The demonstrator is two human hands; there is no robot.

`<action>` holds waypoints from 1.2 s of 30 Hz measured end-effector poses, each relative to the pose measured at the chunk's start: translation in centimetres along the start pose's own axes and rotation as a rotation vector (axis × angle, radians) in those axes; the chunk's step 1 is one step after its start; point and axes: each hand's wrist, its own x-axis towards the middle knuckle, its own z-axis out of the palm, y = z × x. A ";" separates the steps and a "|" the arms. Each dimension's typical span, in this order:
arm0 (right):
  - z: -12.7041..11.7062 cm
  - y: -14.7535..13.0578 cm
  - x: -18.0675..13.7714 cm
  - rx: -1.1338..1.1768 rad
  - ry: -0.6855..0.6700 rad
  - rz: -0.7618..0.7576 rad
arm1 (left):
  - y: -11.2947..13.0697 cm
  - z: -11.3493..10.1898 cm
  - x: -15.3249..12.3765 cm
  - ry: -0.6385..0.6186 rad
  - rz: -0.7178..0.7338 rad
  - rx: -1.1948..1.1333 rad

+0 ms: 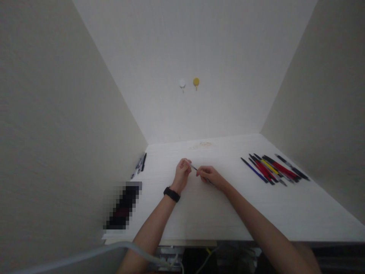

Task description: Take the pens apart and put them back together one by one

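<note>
Over the middle of the white table (199, 217), both hands are closed on one slim pen (193, 166). My left hand (181, 174), with a black band at its wrist, has its fingers around the pale end. My right hand (210, 176) pinches the darker part, and a dark tip sticks out below its fingers. Between the hands a short stretch of the pen shows; the fingers cover the rest. Whether it is one piece or two parts meeting, I cannot tell.
Several pens and markers (269, 167), black, red, yellow and blue, lie loosely at the right. A few more pens (144, 162) lie by the left wall. Below them is a blurred-out dark object (122, 207). Two hooks (196, 82) hang on the back wall; a pale cable (114, 244) crosses the front.
</note>
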 end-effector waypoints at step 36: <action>-1.4 1.1 0.8 -0.213 0.443 -0.160 | -0.4 -2.8 0.8 0.227 0.280 1.242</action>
